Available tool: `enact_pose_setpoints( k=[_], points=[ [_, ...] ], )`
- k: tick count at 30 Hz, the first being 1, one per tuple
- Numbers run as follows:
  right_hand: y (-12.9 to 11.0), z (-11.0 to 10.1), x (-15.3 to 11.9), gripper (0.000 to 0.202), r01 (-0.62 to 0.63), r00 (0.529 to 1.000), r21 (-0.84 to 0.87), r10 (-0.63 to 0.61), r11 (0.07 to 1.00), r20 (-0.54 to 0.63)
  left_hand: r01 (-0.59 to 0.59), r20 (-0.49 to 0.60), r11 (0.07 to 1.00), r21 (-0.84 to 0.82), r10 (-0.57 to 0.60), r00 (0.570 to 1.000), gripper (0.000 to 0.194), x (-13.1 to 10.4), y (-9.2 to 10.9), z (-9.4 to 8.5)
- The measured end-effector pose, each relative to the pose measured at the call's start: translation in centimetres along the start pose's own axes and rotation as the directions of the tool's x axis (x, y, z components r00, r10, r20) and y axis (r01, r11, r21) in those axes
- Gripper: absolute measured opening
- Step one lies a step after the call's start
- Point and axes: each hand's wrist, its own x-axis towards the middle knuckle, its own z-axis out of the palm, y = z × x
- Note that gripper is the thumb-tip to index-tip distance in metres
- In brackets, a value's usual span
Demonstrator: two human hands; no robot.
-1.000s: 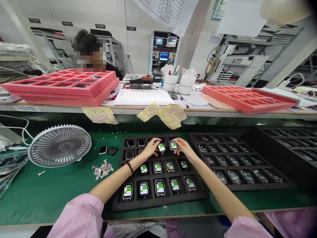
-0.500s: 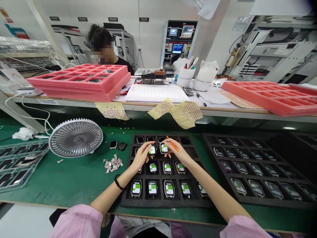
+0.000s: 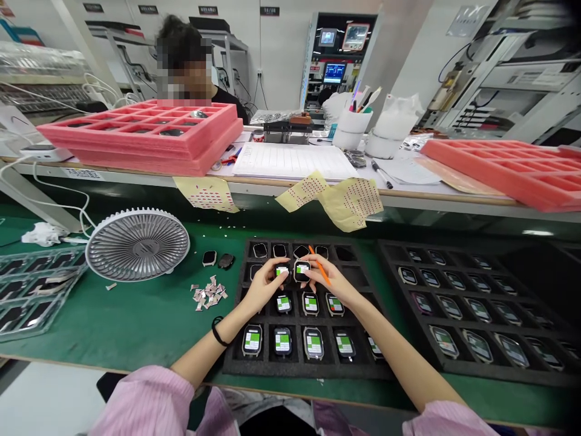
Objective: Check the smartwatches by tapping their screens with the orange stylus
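Observation:
Both my hands are above a black foam tray [image 3: 290, 368] with watches in its square pockets. My left hand [image 3: 261, 289] grips a dark smartwatch [image 3: 282, 270], its thumb at the lit green and white screen. Close beside it, my right hand [image 3: 338, 284] holds a light-framed smartwatch [image 3: 301, 270] with a similar lit screen. An orange pen-like stick [image 3: 321, 267] is also kept in the right hand, slanting across the fingers. In the lower pockets lie several lit watches, such as a smartwatch [image 3: 313, 343] near the front edge; those at the back have dark screens.
Left of the tray are two watches [image 3: 209, 258], a heap of small pinkish pieces [image 3: 209, 295] and a grey fan [image 3: 138, 245]. A second black tray [image 3: 458, 367] of watches is at right. Pink foam trays [image 3: 200, 163] stand on the shelf; a person [image 3: 227, 104] sits behind.
The view has shifted a little, so the background sits higher. My thumbs have moved further over the two watch screens; both watches stay in my hands.

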Motion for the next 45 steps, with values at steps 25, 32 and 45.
enact_pose_setpoints(
  k=[25,32,45],
  points=[
    [0.8,-0.3,-0.2,0.025,0.052,0.998,0.013,-0.052,0.999,-0.021,0.051,0.064,0.997,-0.06,-0.047,0.997,0.047,-0.3,0.3,-0.3],
    [0.7,-0.1,-0.3,0.025,0.041,0.998,0.014,-0.04,0.999,-0.038,0.042,0.065,0.997,-0.057,-0.038,0.997,0.051,-0.3,-0.3,-0.2],
    [0.5,0.1,-0.3,0.039,0.015,1.0,0.029,-0.015,0.999,0.018,-0.026,0.08,1.0,0.012,0.025,0.996,0.051,-0.3,-0.9,-0.2]
  ],
)
